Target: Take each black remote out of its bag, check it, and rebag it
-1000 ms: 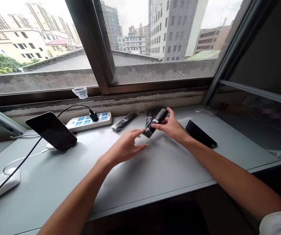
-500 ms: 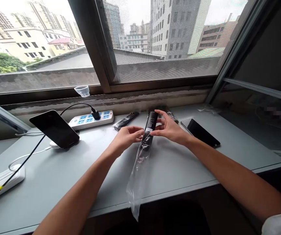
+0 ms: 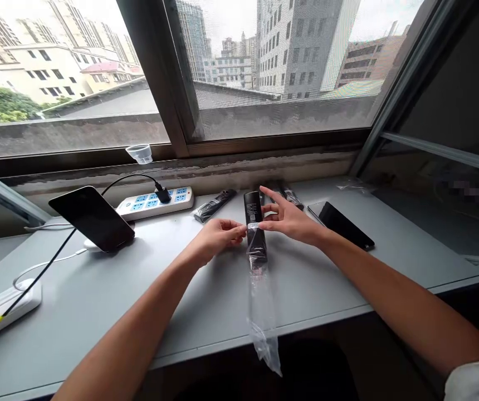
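Observation:
A slim black stick-like item (image 3: 253, 208) with fine white print and a white label stands in the middle of the desk, its long axis toward me. A clear plastic bag (image 3: 262, 303) covers its lower part and trails over the desk's front edge. My left hand (image 3: 223, 236) is at its left side, thumb and fingertips pinched on what looks like the bag's edge beside the label. On the other side, my right hand (image 3: 287, 218) has its fingers apart, the index stretched up and the thumb touching the item near the label.
Behind lie black items in clear wrap (image 3: 215, 205), partly hidden on the right. A black phone (image 3: 342, 224) lies at right; another device (image 3: 93, 217) leans on a stand at left. A power strip (image 3: 151, 203) with a black plug and a clear plastic cup (image 3: 140, 153) are by the window.
The black item has turned from leaning right to nearly straight, its printed side facing me. The bag's loose end has swung right. My right fingers have spread a little.

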Motion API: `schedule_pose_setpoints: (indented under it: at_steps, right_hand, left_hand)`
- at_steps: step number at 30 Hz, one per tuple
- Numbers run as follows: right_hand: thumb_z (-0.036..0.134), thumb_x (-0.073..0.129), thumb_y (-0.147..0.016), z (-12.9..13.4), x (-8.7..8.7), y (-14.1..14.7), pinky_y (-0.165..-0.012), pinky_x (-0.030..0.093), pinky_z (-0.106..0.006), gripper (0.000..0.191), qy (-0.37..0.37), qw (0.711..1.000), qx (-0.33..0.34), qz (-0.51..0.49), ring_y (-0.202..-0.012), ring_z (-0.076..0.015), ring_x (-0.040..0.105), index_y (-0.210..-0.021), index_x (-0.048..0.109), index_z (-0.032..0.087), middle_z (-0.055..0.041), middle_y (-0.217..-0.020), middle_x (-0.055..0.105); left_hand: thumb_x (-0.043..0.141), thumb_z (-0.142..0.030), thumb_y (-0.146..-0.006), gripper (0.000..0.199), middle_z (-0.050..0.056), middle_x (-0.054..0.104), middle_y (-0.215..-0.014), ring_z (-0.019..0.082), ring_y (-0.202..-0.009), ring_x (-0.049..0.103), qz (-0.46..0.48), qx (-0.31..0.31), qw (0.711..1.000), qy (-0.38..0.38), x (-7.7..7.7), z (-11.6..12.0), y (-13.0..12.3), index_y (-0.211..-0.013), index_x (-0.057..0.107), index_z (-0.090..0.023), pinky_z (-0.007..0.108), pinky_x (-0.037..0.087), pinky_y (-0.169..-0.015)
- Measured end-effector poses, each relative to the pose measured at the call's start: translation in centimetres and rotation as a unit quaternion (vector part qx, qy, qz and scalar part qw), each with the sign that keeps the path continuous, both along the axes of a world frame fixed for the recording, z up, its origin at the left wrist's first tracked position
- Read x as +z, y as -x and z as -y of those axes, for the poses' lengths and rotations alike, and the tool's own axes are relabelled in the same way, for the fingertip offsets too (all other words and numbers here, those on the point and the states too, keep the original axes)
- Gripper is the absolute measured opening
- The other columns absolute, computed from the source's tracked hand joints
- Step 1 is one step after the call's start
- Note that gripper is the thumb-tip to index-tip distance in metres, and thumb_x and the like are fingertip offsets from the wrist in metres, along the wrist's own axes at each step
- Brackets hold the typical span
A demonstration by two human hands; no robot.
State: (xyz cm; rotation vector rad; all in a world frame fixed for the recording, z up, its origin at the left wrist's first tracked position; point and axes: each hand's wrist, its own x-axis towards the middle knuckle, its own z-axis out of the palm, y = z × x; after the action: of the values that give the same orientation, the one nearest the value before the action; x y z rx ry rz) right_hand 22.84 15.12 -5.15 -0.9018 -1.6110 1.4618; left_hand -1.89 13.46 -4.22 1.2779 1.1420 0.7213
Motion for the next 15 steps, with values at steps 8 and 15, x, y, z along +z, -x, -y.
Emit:
schedule_pose_setpoints:
  at_steps: [8, 15]
  right_hand:
    - [0.04, 0.087, -0.083, -0.4, 0.3, -0.3, -0.094, 0.054, -0.037, 0.062, -0.032, 0.997, 0.03, 0.058, -0.104, -0.0219, 0.069, -0.137, 0.06, 0.027, -0.0051, -0.112, 0.072]
    - [0.047, 0.08, -0.088, 0.1, 0.4, 0.2, -0.073, 0.055, -0.03, 0.033, 0.0, 0.993, 0.089, 0.075, -0.08, -0.0162, 0.066, -0.105, 0.071, 0.02, -0.0037, -0.098, 0.073]
  left_hand:
    - [0.089, -0.056, -0.072, 0.047, 0.003, 0.064, -0.078, 0.012, -0.068, 0.055, 0.038, 0.013, 0.999, -0.036, 0.3, 0.2, -0.9, -0.081, 0.072, -0.013, 0.029, 0.047, -0.071]
    - [0.084, -0.059, -0.077, 0.05, 0.005, 0.068, -0.092, 0.018, -0.088, 0.064, 0.067, 0.05, 0.994, -0.066, 0.7, 0.9, -2.0, -0.09, 0.068, -0.014, 0.034, 0.054, -0.083]
